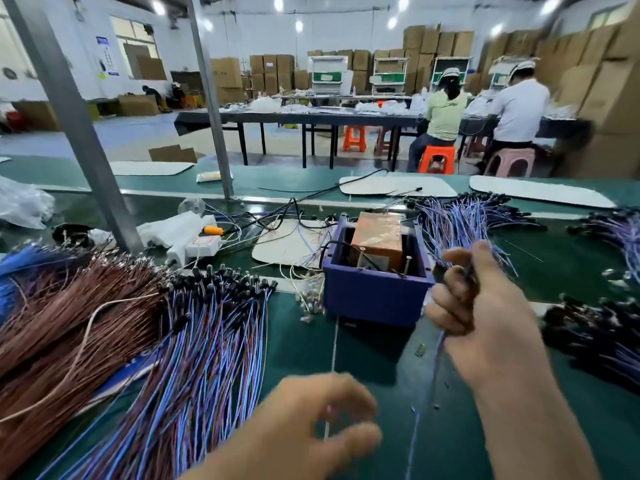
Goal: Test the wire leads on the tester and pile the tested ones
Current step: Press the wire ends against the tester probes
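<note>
The right hand [481, 306] has its grip clamped on a small bunch of wire leads [469, 282], blue tails hanging below it, just right of the near corner of the blue box tester [374, 292]. The left hand [311, 427], near and blurred, pinches a thin white wire [334, 344] that runs far toward the tester. On the green counter [298, 341], a pile of blue leads [207, 341] and brown wires [69, 323] crowd the left. More leads [460, 216] fan out beyond the tester on the right, and a metal post [79, 133] rises at far left.

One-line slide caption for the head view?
Right hand grips a blue lead beside the blue tester box; left hand holds a thin white wire.
</note>
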The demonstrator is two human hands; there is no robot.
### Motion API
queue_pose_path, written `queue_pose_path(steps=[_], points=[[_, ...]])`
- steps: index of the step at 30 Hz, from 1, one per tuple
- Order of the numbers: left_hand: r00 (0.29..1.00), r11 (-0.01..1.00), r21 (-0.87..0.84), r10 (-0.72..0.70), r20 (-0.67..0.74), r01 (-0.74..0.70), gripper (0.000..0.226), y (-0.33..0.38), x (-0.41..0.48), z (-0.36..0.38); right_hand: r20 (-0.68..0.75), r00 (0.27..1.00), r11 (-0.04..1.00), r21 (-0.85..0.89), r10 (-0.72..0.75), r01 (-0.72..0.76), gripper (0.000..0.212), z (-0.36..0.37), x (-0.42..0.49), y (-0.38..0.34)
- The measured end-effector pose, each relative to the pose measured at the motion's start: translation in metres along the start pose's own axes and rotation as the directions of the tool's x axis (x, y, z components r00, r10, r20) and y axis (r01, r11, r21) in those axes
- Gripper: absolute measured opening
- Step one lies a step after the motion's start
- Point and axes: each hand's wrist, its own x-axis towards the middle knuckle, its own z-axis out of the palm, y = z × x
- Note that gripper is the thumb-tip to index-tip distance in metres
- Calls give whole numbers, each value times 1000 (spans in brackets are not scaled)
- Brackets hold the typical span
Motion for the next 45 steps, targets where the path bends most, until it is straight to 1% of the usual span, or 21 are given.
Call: queue_pose_path(steps=[2,3,4,7,8,10,11,13,14,17,20,22,24,27,30,31,35,38,45], points=[[984,994,-105,3,-179,-22,14,-1,34,0,43,999,992,-127,29,-23,36,5,5,20],[963,989,-146,-3,-268,-38,14,-1,57,0,59,997,982,-187,42,-30,32,9,9,28],[946,983,-181,-22,-325,-39,16,0,77,3,65,997,969,-247,49,-31,30,10,16,36],[904,971,-233,-56,-424,-49,24,-14,117,14,58,996,909,-414,70,-40,28,8,28,46],[891,956,-292,-100,-443,-38,23,-20,123,16,80,993,895,-443,91,-46,26,4,32,47],[883,870,-493,-240,-403,11,21,-28,131,19,101,988,851,-522,120,-50,18,-8,43,47],[889,831,-555,-287,-357,46,20,-30,132,18,91,988,817,-574,123,-49,13,-13,45,47],[902,828,-552,-307,-303,96,19,-34,134,20,73,990,767,-641,121,-46,11,-21,51,49],[906,833,-545,-300,-298,97,16,-35,135,23,73,989,760,-648,132,-54,11,-23,55,50],[900,789,-610,-317,-300,75,11,-39,137,26,89,983,755,-652,162,-65,16,-26,62,54],[888,819,-569,-317,-334,78,14,-45,140,23,106,987,696,-718,118,-7,21,-31,64,53],[887,823,-561,-322,-332,89,14,-49,142,22,80,994,658,-753,81,8,21,-36,63,48],[880,850,-519,-315,-355,95,14,-54,143,22,29,996,645,-764,85,-33,19,-43,64,40],[851,898,-428,-302,-429,103,15,-63,145,21,-61,993,619,-777,105,-114,15,-54,66,34],[830,914,-383,-314,-462,133,15,-72,146,17,-108,992,602,-789,67,-127,15,-58,70,39],[823,913,-381,-324,-466,143,15,-74,146,15,-113,992,593,-796,49,-120,17,-58,72,42],[819,914,-375,-331,-468,155,15,-80,147,12,-92,995,505,-861,-29,-64,21,-55,76,54],[816,913,-379,-331,-474,151,16,-83,147,11,-69,995,477,-878,-67,-29,24,-55,79,60],[818,919,-368,-317,-481,139,18,-78,146,10,-53,995,487,-874,-84,-5,27,-55,80,61]])
